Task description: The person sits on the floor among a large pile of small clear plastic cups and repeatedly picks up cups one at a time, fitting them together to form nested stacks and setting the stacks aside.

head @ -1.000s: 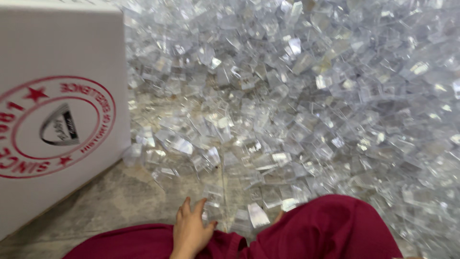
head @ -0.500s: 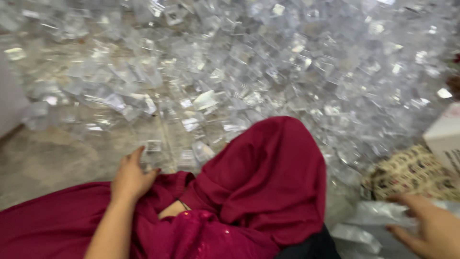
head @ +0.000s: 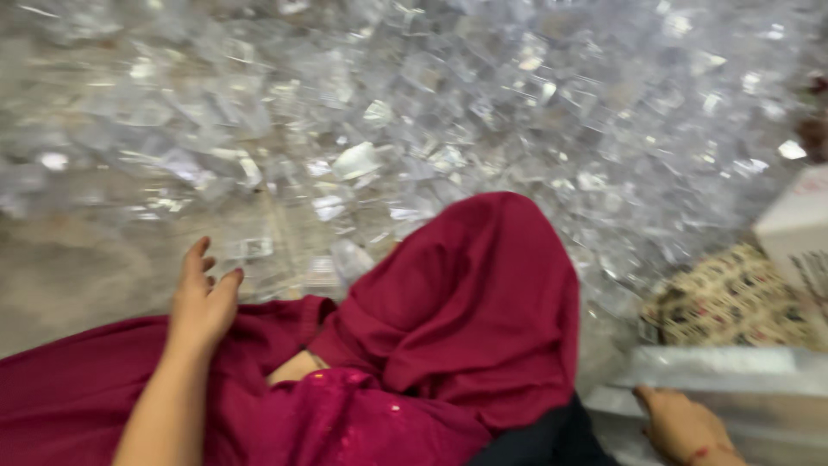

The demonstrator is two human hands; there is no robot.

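I sit on the floor with dark red cloth [head: 466, 302] over my raised knee. My left hand [head: 203, 298] rests on the red cloth over my leg, fingers loosely apart, holding nothing, just short of a big heap of small clear plastic boxes [head: 448, 112]. My right hand [head: 686, 423] is at the lower right, lying against a stack of clear plastic sheets or bags [head: 733, 380]; whether it grips them is blurred.
The heap of clear boxes covers the whole far floor. Bare stone floor [head: 69, 276] shows at the left. A patterned cream cloth [head: 733, 302] and a white carton corner [head: 798, 224] lie at the right.
The view has swung right: the large white carton at the left left the frame. My right hand and the clear sheets came into view at lower right. My left hand stayed on my leg.
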